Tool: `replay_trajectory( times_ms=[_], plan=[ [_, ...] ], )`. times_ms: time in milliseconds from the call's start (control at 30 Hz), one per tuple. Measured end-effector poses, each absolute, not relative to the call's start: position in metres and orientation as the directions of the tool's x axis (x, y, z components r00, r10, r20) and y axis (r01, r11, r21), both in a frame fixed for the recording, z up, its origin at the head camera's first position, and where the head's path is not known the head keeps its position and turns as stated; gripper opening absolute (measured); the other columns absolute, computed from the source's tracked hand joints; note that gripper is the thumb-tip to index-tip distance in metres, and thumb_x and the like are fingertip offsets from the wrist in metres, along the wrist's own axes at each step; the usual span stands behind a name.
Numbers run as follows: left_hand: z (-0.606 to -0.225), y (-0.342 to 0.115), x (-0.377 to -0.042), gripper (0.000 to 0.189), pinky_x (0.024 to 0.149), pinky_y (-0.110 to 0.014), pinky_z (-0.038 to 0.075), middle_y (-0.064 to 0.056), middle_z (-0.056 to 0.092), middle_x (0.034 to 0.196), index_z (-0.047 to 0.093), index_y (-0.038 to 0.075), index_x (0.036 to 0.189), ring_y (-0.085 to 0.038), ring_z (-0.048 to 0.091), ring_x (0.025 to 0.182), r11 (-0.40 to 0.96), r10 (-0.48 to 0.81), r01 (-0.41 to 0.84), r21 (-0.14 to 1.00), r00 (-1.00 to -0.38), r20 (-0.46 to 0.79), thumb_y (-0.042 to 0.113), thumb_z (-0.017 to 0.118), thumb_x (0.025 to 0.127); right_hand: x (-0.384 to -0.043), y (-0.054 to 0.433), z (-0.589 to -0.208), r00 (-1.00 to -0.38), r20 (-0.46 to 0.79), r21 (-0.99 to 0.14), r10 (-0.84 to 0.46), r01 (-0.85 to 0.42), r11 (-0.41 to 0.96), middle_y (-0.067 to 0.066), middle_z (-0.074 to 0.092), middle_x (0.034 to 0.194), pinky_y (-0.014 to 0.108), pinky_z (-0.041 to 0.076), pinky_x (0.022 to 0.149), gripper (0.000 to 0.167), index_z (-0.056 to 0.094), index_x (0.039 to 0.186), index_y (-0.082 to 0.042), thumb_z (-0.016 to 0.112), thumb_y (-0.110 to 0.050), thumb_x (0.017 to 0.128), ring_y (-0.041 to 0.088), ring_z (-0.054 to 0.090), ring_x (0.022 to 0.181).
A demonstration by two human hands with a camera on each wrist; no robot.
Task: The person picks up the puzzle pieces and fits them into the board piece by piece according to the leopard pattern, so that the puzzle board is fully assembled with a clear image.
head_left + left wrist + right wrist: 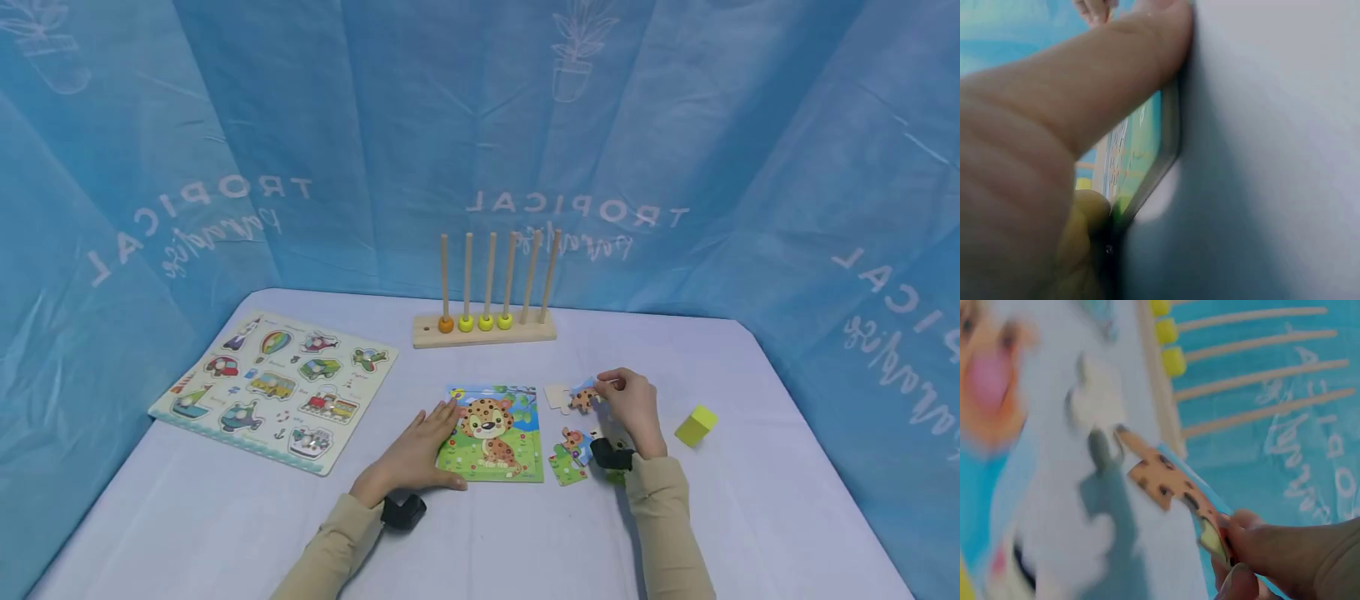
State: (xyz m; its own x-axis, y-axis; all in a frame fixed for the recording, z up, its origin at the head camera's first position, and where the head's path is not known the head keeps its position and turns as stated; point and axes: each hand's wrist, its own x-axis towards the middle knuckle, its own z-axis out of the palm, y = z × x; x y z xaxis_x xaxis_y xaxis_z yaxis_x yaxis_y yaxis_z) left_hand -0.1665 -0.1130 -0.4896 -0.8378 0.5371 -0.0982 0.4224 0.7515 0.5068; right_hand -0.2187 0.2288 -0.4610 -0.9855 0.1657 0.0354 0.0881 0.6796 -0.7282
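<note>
Hands apart: left hand (pixel 416 450) flat across left edge of leopard board (pixel 495 437); right hand (pixel 633 406) pinches one end of spotted puzzle piece (pixel 1175 484) above worktop (pixel 525 542), right of board. I'd pinch lightly, turn with fingertips, avoid nudging loose pieces (pixel 567 467). Curtain lettering (pixel 577 207) mirrored: "TROPICAL paradise". Vehicle board (pixel 292 425) captions too small for me.
</note>
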Motion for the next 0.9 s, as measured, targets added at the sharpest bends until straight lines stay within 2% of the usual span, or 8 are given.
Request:
replay_trajectory(
  times_ms=[133,267,367,600,900],
  plan=[
    [-0.491,-0.114,-0.166,0.112,0.124,-0.054,0.009,-0.016,0.012,0.163,0.017,0.000,0.154,-0.034,0.011,0.151,0.751,0.534,0.422,0.508,-0.840,-0.092,0.053,0.076,0.075,-0.223,0.210,-0.459,-0.988,-0.017,-0.838,0.156,0.099,0.536,0.016,0.071,0.085,0.028,0.052,0.057,0.022,0.067,0.105,0.000,0.065,-0.018,0.093,0.027,0.067,0.072],
    [-0.489,-0.115,-0.166,0.111,0.124,-0.054,0.010,-0.016,0.013,0.163,0.018,0.000,0.154,-0.034,0.011,0.151,0.752,0.530,0.419,0.509,-0.843,-0.090,0.052,0.077,0.075,-0.228,0.179,-0.462,-0.995,-0.084,-0.909,0.059,0.101,0.404,0.013,0.072,0.083,0.033,0.059,0.063,0.017,0.066,0.102,0.000,0.066,-0.015,0.092,0.023,0.068,0.068],
    [-0.486,-0.113,-0.167,0.112,0.124,-0.054,0.009,-0.016,0.012,0.163,0.018,0.001,0.154,-0.034,0.010,0.151,0.747,0.535,0.419,0.516,-0.840,-0.093,0.053,0.077,0.075,-0.229,0.158,-0.467,-0.995,-0.097,-0.925,-0.003,0.089,0.368,0.015,0.072,0.083,0.034,0.059,0.062,0.013,0.066,0.098,0.001,0.067,-0.011,0.091,0.017,0.066,0.062],
    [-0.488,-0.112,-0.168,0.111,0.124,-0.053,0.007,-0.016,0.010,0.163,0.016,0.001,0.154,-0.034,0.008,0.151,0.740,0.544,0.421,0.524,-0.834,-0.097,0.053,0.076,0.076,-0.228,0.131,-0.478,-0.995,-0.083,-0.891,-0.053,0.050,0.452,0.013,0.070,0.077,0.030,0.055,0.054,0.011,0.068,0.090,-0.003,0.069,-0.014,0.090,0.015,0.061,0.056],
    [-0.489,-0.114,-0.166,0.111,0.124,-0.054,0.008,-0.016,0.011,0.163,0.016,0.001,0.154,-0.034,0.009,0.151,0.734,0.549,0.426,0.528,-0.830,-0.094,0.052,0.076,0.076,-0.220,0.117,-0.481,-0.993,-0.028,-0.753,-0.119,-0.057,0.655,0.007,0.065,0.071,0.028,0.042,0.049,0.013,0.067,0.089,-0.007,0.071,-0.019,0.089,0.014,0.052,0.056]
  ],
)
